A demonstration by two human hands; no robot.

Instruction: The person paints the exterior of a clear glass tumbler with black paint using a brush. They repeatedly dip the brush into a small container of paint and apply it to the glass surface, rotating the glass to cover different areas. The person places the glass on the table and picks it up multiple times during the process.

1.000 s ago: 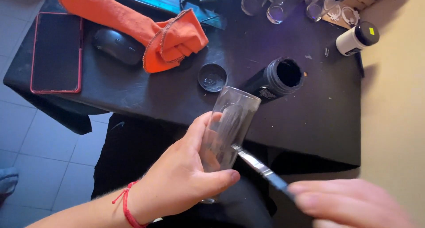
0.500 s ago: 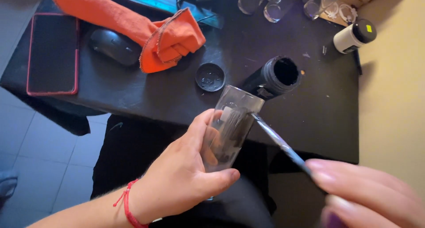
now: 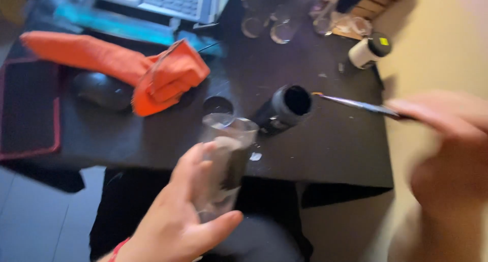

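My left hand (image 3: 175, 219) grips a clear drinking glass (image 3: 226, 157) tilted over my lap, in front of the black table (image 3: 330, 145). My right hand (image 3: 447, 140) is blurred at the right edge and holds a thin paintbrush (image 3: 356, 103). The brush tip reaches toward the mouth of a black jar (image 3: 287, 107) lying on its side on the table. The jar's round black lid (image 3: 217, 106) lies just left of it.
An orange cloth (image 3: 127, 68) lies over a black mouse (image 3: 101, 89) at the left, beside a dark red-edged pad (image 3: 28, 109). A laptop (image 3: 168, 0) and several small glasses (image 3: 269, 28) stand at the back. A white bottle with a black cap (image 3: 368, 51) lies far right.
My right hand has pulled the brush out of the glass and swung it up and right toward the black jar. The view has shifted and blurred; my left hand still holds the glass.
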